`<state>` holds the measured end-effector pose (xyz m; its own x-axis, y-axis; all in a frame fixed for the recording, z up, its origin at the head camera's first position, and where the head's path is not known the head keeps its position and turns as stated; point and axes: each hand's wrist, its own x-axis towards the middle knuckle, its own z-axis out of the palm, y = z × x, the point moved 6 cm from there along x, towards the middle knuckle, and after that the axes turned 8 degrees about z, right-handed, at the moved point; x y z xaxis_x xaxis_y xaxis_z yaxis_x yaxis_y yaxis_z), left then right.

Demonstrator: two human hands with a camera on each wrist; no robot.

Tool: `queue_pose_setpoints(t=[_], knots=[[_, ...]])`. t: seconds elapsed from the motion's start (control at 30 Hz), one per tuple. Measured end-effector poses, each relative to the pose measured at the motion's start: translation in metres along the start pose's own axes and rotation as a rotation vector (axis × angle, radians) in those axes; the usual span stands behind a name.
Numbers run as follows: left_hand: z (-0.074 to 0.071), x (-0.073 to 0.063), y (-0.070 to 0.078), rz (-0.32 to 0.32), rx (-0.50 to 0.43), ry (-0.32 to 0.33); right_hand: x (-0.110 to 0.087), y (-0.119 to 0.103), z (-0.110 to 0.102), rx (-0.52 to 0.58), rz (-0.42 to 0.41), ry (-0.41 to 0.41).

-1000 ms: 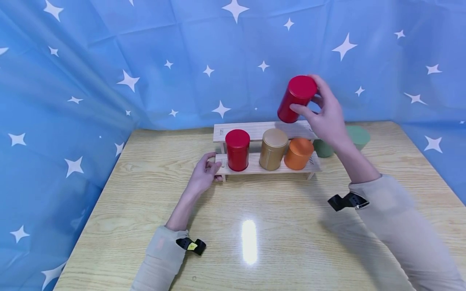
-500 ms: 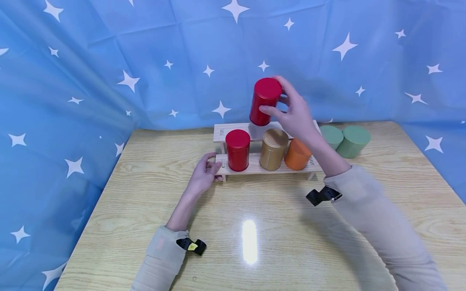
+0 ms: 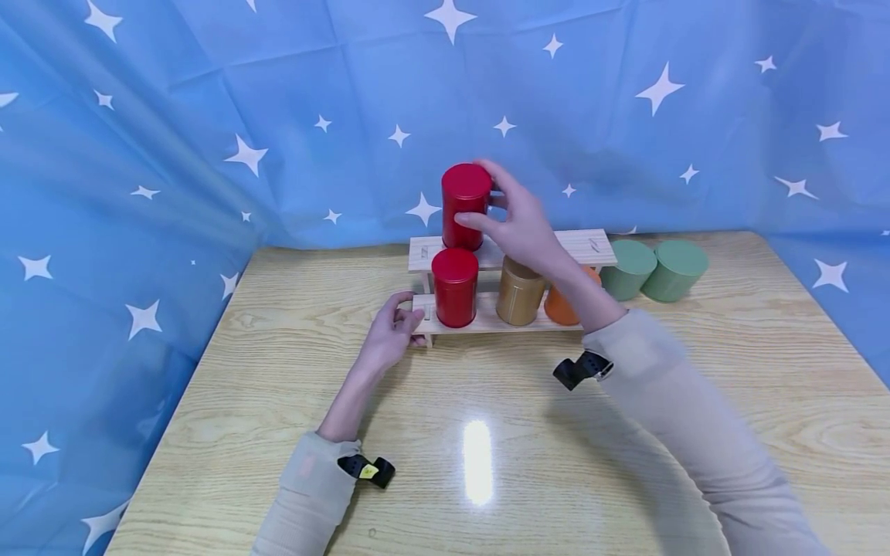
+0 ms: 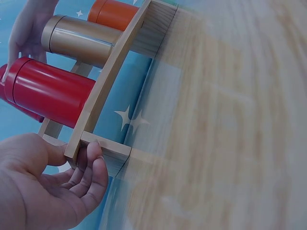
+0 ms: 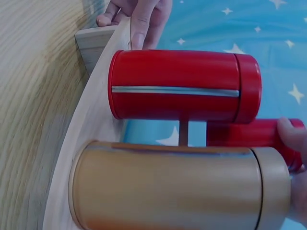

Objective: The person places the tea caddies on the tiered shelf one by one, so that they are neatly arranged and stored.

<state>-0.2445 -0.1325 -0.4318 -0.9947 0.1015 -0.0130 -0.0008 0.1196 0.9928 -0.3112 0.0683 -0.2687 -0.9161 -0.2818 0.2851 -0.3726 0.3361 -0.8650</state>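
Note:
My right hand (image 3: pixel 518 220) grips a red lidded canister (image 3: pixel 464 202) from its right side, with thumb and fingers round it. The canister stands upright at the left part of the rack's upper shelf (image 3: pixel 577 245), its base right at the boards and partly hidden by the second red canister (image 3: pixel 455 292). That one rests on the lower shelf (image 3: pixel 487 316), followed by a gold canister (image 3: pixel 520 297) and an orange canister (image 3: pixel 562 305), partly covered by my right arm. At the lower shelf's left end, my left hand (image 4: pixel 53 187) pinches the wooden rack (image 4: pixel 106 81) between thumb and fingers.
Two green canisters (image 3: pixel 674 270) stand side by side on the wooden table (image 3: pixel 334 309), just right of the rack. A blue cloth with white stars (image 3: pixel 348 93) hangs behind the table and along its left side.
My right hand has carried the red canister leftward from above the right part of the rack, then down to the upper shelf's left. My left hand has kept its place.

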Motion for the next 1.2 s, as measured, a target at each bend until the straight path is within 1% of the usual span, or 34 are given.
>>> queue_pose_setpoints(t=[0.17, 0.2, 0.27, 0.4, 0.43, 0.9, 1.0, 1.13, 1.2], knots=[[-0.001, 0.000, 0.000, 0.008, 0.009, 0.003, 0.003, 0.002, 0.009, 0.019, 0.060, -0.032], [-0.001, -0.002, 0.004, 0.007, 0.011, 0.000, 0.003, 0.002, 0.010, 0.017, 0.071, -0.036], [-0.001, -0.002, 0.004, 0.010, 0.015, 0.001, 0.004, 0.004, 0.012, 0.009, 0.088, -0.043], [-0.001, -0.002, 0.005, 0.006, 0.015, 0.005, 0.004, 0.006, 0.015, -0.009, 0.102, -0.056], [-0.001, 0.000, 0.001, 0.010, 0.016, 0.010, 0.004, 0.006, 0.016, -0.013, 0.103, -0.060], [-0.002, 0.000, 0.000, 0.017, 0.024, 0.006, 0.003, 0.008, 0.019, -0.095, 0.143, -0.086], [-0.002, 0.000, 0.001, 0.015, 0.022, 0.007, 0.004, 0.010, 0.018, -0.110, 0.163, -0.094], [-0.001, -0.001, 0.001, 0.002, 0.012, 0.006, 0.005, 0.011, 0.016, -0.099, 0.194, -0.102], [0.000, -0.001, 0.001, -0.005, 0.011, 0.003, 0.006, 0.010, 0.014, -0.077, 0.194, -0.100]])
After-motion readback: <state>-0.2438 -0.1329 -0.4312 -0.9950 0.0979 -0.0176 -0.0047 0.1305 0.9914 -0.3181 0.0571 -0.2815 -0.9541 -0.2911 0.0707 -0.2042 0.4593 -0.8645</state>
